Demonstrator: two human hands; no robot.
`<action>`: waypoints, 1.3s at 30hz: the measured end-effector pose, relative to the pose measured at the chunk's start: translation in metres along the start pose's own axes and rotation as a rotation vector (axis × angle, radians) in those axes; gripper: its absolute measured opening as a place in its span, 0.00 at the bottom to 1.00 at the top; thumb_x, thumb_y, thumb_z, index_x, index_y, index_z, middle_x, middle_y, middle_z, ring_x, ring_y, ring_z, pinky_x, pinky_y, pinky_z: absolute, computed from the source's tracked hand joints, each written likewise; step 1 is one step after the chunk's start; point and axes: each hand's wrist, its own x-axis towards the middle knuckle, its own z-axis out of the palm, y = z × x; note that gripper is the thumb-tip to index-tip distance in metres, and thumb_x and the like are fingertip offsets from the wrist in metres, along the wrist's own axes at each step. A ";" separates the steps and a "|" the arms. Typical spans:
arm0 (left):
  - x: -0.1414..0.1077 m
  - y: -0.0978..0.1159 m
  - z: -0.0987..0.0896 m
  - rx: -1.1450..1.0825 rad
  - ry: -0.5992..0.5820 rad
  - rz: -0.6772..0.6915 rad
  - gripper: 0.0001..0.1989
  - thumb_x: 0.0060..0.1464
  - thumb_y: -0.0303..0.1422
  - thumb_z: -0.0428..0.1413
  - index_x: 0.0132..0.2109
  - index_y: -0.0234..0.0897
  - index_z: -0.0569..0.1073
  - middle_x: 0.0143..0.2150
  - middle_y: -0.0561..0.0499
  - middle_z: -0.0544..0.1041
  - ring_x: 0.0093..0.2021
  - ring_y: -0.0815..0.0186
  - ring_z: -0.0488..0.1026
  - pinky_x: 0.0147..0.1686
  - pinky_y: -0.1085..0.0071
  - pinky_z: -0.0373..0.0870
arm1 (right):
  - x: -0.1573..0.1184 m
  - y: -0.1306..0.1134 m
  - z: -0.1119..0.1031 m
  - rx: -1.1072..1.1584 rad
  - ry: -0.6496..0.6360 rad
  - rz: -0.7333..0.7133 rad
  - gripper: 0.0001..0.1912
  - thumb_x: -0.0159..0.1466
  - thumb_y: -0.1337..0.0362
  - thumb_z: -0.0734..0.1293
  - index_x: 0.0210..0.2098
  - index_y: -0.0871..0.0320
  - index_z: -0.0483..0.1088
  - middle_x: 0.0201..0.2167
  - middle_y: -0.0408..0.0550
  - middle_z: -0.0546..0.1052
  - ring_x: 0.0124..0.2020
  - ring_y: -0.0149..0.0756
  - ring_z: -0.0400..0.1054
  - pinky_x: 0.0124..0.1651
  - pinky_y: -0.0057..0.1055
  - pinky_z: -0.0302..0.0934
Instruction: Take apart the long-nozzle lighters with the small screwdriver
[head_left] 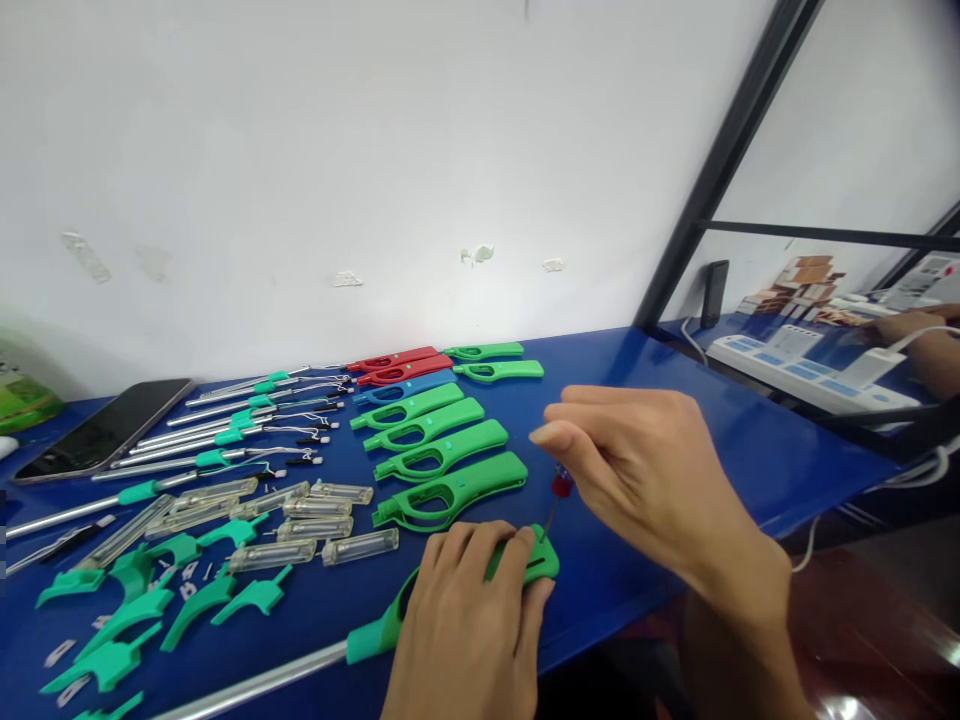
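Note:
My left hand [472, 610] lies over a green lighter body [381, 632] with a long metal tube, its fingers wrapped round the handle and pressing it on the blue table. In my right hand [630, 470] is a screwdriver [561, 484] with a red and blue handle, mostly hidden by the fingers. Its thin shaft points down and meets the green handle near the rounded end. Beyond my left hand, green handle shells [450, 487] lie in a column, with a blue shell [405, 387] and red shells [401, 370] farther back.
Metal tubes with wires [180, 462], clear fuel tanks [315, 528] and teal triggers [199, 605] cover the left side. A phone [105, 425] lies behind them. A power strip [810, 375] sits beyond a black metal frame [720, 170]; another person's hand shows at far right.

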 end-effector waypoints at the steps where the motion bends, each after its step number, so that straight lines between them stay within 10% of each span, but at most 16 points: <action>1: 0.000 0.000 0.000 0.000 0.001 0.004 0.13 0.69 0.32 0.57 0.59 0.46 0.72 0.52 0.53 0.82 0.50 0.57 0.80 0.45 0.56 0.79 | 0.000 0.000 -0.002 -0.008 -0.012 0.004 0.33 0.78 0.45 0.58 0.22 0.56 0.69 0.22 0.39 0.70 0.23 0.26 0.62 0.28 0.33 0.47; 7: 0.000 -0.001 0.000 0.015 0.010 0.008 0.13 0.69 0.32 0.57 0.59 0.45 0.72 0.51 0.52 0.82 0.49 0.56 0.81 0.44 0.55 0.80 | 0.000 0.002 -0.003 0.167 -0.152 -0.059 0.07 0.75 0.63 0.69 0.51 0.51 0.77 0.37 0.39 0.78 0.35 0.27 0.72 0.37 0.24 0.62; 12: -0.002 0.000 0.000 0.021 0.012 0.007 0.13 0.69 0.32 0.57 0.58 0.45 0.72 0.51 0.52 0.82 0.49 0.55 0.81 0.44 0.55 0.80 | -0.001 0.003 -0.011 0.312 -0.225 0.012 0.05 0.71 0.64 0.73 0.39 0.53 0.73 0.33 0.33 0.79 0.30 0.22 0.72 0.35 0.19 0.62; 17: -0.001 0.001 0.000 0.014 0.007 0.005 0.13 0.69 0.32 0.57 0.59 0.46 0.71 0.52 0.53 0.82 0.49 0.57 0.80 0.45 0.56 0.79 | -0.009 0.011 -0.027 0.455 -0.346 -0.034 0.19 0.79 0.69 0.58 0.62 0.49 0.72 0.46 0.38 0.85 0.33 0.24 0.77 0.46 0.23 0.70; 27: -0.001 0.000 0.000 0.040 0.008 0.013 0.13 0.69 0.32 0.57 0.58 0.45 0.73 0.52 0.52 0.82 0.49 0.57 0.81 0.44 0.57 0.79 | 0.000 0.002 -0.012 0.282 -0.147 -0.033 0.01 0.72 0.62 0.72 0.43 0.52 0.77 0.31 0.34 0.80 0.26 0.22 0.69 0.32 0.20 0.62; 39: 0.000 0.003 0.001 0.048 -0.015 -0.005 0.12 0.70 0.32 0.57 0.58 0.44 0.72 0.52 0.51 0.82 0.50 0.54 0.81 0.45 0.55 0.79 | -0.001 0.006 -0.004 0.210 -0.045 -0.224 0.11 0.70 0.57 0.74 0.34 0.55 0.78 0.24 0.36 0.74 0.23 0.24 0.62 0.28 0.25 0.55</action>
